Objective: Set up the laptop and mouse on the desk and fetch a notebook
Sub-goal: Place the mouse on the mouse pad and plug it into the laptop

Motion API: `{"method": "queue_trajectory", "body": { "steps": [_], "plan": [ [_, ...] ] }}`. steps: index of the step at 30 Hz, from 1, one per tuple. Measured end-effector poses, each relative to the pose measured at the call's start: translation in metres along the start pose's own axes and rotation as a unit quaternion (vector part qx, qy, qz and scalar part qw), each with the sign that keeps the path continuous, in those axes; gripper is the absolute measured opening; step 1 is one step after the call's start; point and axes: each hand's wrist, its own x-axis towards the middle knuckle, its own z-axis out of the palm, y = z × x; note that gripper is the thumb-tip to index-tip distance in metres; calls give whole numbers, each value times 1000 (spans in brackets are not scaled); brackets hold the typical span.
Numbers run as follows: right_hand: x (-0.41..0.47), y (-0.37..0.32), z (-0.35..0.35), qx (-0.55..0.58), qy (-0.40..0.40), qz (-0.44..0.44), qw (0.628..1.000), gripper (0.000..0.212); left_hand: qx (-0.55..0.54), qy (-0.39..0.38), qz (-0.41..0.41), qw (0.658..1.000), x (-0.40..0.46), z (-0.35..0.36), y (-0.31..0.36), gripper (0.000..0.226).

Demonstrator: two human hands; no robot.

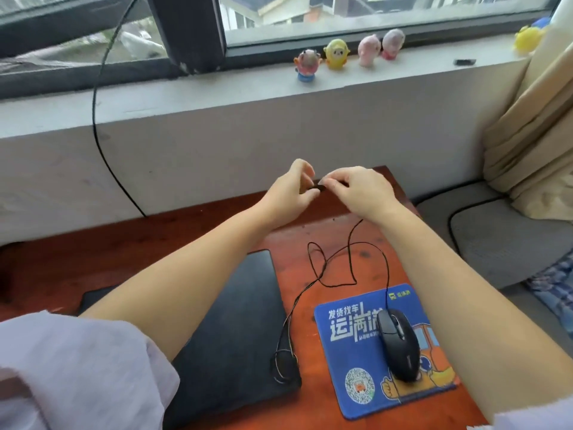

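A closed black laptop point(235, 330) lies flat on the red-brown wooden desk point(192, 231), partly under my left forearm. A black wired mouse point(400, 344) rests on a blue mouse pad point(356, 333) to its right. The thin black mouse cable point(341, 259) loops over the desk and across the laptop's right edge. Over the far side of the desk, my left hand point(290, 193) and my right hand point(359, 190) both pinch a small dark piece point(409, 187) at the end of the cable, held between their fingertips. No notebook is in view.
A white wall and window sill stand just behind the desk, with several small toy figures point(335, 54) on the sill. A black cable point(99, 125) hangs down the wall at left. A grey cushioned seat point(502, 237) and a beige curtain point(533, 135) are at right.
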Motion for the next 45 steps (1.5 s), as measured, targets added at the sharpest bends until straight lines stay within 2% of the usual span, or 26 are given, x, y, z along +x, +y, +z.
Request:
{"method": "queue_trajectory", "body": {
  "steps": [2, 5, 7, 9, 11, 13, 15, 17, 21, 26, 28, 29, 31, 33, 34, 36, 39, 41, 42, 43, 45],
  "plan": [
    [2, 15, 25, -121, -52, 10, 991, 22, 70, -34, -84, 993, -9, 7, -41, 24],
    [-11, 27, 67, -155, -125, 13, 980, 19, 186, -81, -194, 960, -33, 16, -101, 26],
    [-21, 28, 89, -98, -136, 23, 986, 20, 230, -112, -233, 938, -47, 25, -126, 31],
    [-31, 22, 104, 45, -151, 40, 987, 21, 268, -117, -238, 926, -54, 36, -138, 38],
    [-37, 17, 115, 234, -203, 48, 950, 23, 292, -100, -236, 922, -52, 44, -143, 46],
    [-42, 18, 123, 350, -280, 57, 892, 30, 312, -89, -239, 915, -45, 49, -146, 54],
    [-46, 25, 132, 384, -334, 72, 857, 29, 335, -94, -242, 906, -38, 53, -149, 60],
    [-49, 31, 140, 397, -357, 96, 840, 28, 338, -93, -246, 904, -34, 55, -153, 59],
    [-50, 41, 148, 389, -353, 100, 845, 31, 306, -65, -235, 920, -33, 53, -156, 35],
    [-38, 56, 130, 449, -342, 116, 817, 28, 327, -85, -220, 915, -30, 51, -148, 34],
    [-31, 56, 118, 427, -324, 139, 833, 27, 317, -86, -222, 918, -31, 51, -147, 33],
    [-27, 55, 112, 386, -311, 141, 857, 26, 303, -82, -225, 922, -33, 51, -146, 33],
    [-21, 56, 102, 196, -328, 108, 918, 28, 277, -66, -230, 931, -37, 51, -144, 33],
    [-16, 57, 91, -76, -348, 95, 929, 25, 264, -40, -231, 936, -40, 49, -141, 35],
    [-14, 58, 84, -176, -316, 98, 927, 23, 259, -27, -229, 938, -40, 47, -140, 35],
    [-6, 61, 68, -247, -191, 111, 943, 18, 255, -6, -222, 941, -39, 40, -138, 36],
    [12, 64, 38, -154, 75, 103, 980, 24, 252, 18, -215, 943, -38, 30, -137, 35],
    [20, 53, 24, -69, 209, 35, 975, 26, 250, 27, -211, 944, -38, 26, -135, 35],
    [23, 43, 23, -15, 216, 6, 976, 24, 249, 30, -209, 945, -39, 24, -134, 35],
    [23, 32, 27, 53, 177, -15, 983, 22, 248, 33, -207, 946, -39, 23, -132, 35],
    [16, 10, 49, 180, 4, -14, 984, 19, 243, 39, -204, 948, -40, 20, -130, 34]
  ]
}}
